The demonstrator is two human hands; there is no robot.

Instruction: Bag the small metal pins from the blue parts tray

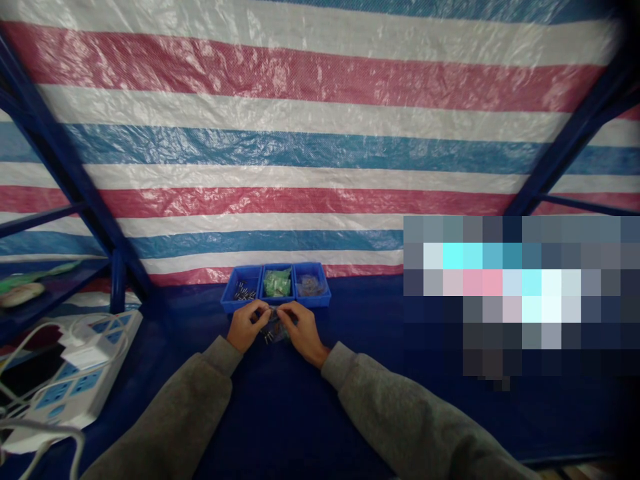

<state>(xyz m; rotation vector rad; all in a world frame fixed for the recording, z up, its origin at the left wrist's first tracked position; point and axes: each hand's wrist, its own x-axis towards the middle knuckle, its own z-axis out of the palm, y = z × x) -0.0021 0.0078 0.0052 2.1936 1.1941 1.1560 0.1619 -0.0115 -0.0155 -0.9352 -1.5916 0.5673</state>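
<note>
Grey sleeves (pixel 170 413) filled foreground over blue table (pixel 280 427). Left hand (pixel 249 325) and right hand (pixel 301 327) nearly met, thumbs and index fingers curled toward pinch; full closure, or any object held, could not be made out. Small dark parts (pixel 269 337) lay on table between hands. Just beyond: three blue bins (pixel 237 306), pin-like pieces (pixel 244 292) at left, green contents (pixel 277 283) in middle.

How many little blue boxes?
3, side by side: the left box holding dark pieces, the middle box holding green ones, the right box holding greyish ones. Blurring may hide more.
</note>
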